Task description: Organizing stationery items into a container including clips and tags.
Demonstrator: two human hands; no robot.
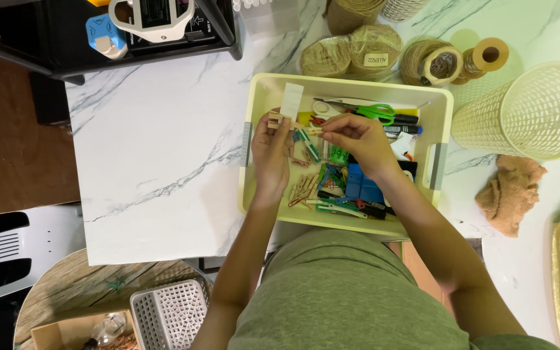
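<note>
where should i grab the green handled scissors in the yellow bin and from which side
Take the green-handled scissors by the green loops, coming straight down from above. They lie flat near the far wall of the pale yellow bin, handles on top of the clutter and uncovered, blades pointing toward the left hand. The right hand is nearest, so it probably suits best.

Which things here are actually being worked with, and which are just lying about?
In use: left hand holding wooden clothespins; right hand pinching a small clothespin; pale yellow bin of clips.

Lying about: green scissors, twine rolls, mesh basket, brown cloth, grey basket.
</note>
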